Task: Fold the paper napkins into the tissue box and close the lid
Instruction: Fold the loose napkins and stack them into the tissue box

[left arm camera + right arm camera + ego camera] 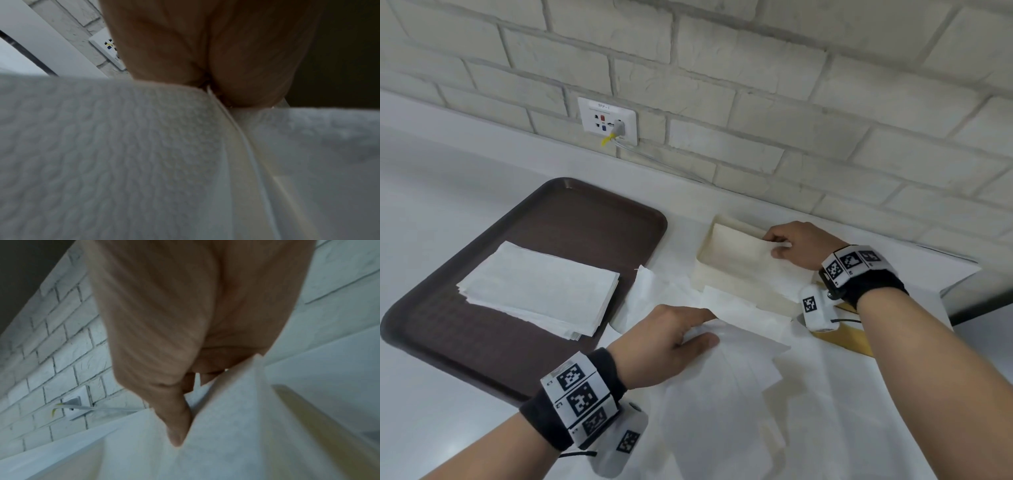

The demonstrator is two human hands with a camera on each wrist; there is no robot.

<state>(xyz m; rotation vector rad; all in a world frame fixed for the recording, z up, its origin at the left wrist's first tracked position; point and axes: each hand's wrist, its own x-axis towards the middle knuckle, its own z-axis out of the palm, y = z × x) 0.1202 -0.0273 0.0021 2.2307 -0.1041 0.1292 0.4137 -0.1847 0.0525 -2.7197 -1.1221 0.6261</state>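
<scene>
Paper napkin (743, 246) — far edge pinched between thumb and fingers of the right hand (799, 245), its body lying in the open cream tissue box (726, 270) right of the tray (571, 219). Left hand (664, 342) gripped a second napkin (739, 356) near the box. Stack (537, 287) remained on the tray. Step: loading, apparently early. Next: press flat, release; fold the second sheet — lid later.

the tray (571, 219) is dark brown with a fine grid texture. the napkins (541, 284) on it are white, with a small embossed pattern. the box (709, 253) is cream. the lid (849, 339) is yellow-gold. the wall (756, 85) is pale grey brick. the wristbands (582, 394) are black with black-and-white square codes.
</scene>
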